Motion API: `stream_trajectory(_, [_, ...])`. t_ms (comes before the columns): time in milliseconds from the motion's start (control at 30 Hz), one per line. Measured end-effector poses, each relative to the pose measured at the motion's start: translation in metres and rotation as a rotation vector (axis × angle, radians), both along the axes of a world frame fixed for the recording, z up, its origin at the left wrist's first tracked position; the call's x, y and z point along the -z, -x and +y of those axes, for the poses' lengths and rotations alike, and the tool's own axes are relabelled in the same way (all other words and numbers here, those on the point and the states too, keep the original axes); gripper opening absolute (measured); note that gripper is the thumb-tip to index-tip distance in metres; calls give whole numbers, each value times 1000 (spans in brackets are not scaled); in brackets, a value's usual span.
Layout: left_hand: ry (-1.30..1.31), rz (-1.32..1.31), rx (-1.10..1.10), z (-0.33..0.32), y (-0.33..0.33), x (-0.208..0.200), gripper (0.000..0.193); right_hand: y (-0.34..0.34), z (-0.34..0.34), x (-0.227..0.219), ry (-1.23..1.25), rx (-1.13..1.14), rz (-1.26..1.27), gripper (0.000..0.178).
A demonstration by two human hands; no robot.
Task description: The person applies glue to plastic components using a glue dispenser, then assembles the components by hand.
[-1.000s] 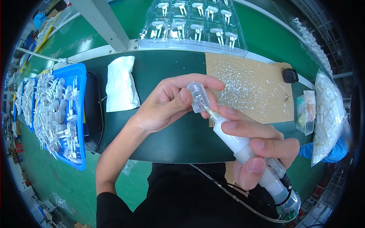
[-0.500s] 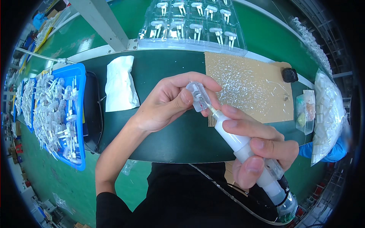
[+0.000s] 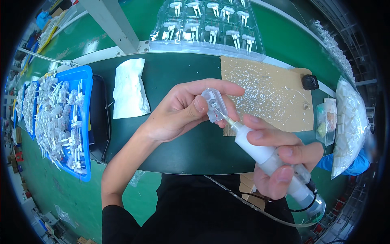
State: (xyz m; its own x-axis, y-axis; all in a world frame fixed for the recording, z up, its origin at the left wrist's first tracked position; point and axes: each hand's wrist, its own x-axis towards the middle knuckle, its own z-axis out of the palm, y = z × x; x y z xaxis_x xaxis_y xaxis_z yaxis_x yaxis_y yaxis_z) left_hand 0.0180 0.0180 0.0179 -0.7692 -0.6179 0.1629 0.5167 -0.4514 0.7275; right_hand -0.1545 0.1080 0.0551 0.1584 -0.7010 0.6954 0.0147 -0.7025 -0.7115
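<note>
Between the thumb and fingers of my left hand is a small clear plastic part, rounded at one end and hollow. My right hand grips a white syringe-like dispenser with a translucent rear end and a hose at its back. Its thin needle tip slants up and left to the opening of the clear part. Whether the tip touches the inside I cannot tell. Both hands are above the dark green table.
A blue basket full of clear and white parts stands at left. White paper lies nearby. Behind is a clear tray of white-legged parts. Cardboard with white scraps, a black object, a clear box and a plastic bag are at right.
My right hand has drawn the dispenser slightly down and to the right, so more of the needle shows. The clear part has tilted a little in my left hand.
</note>
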Motion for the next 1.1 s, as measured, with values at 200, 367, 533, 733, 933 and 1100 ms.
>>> stream_trajectory(200, [81,-44,2,-1,1,-5,72,6,8,-11,-157,26,-49,21])
stream_trajectory(367, [146,-91,-4,1,0,-5,73,7,12,-15,-196,23,-155,23])
stream_trajectory(533, [222,-79,-5,2,1,-6,71,6,13,-17,-193,18,-156,23])
stream_trajectory(733, [251,-56,10,1,0,-4,69,6,13,-18,-188,4,-162,22])
stream_trajectory(933, [219,-54,28,2,-1,-5,70,3,13,-18,-181,3,-202,22])
stream_trajectory(1100, [216,-59,36,2,-1,-6,70,3,15,-19,-192,11,-194,21])
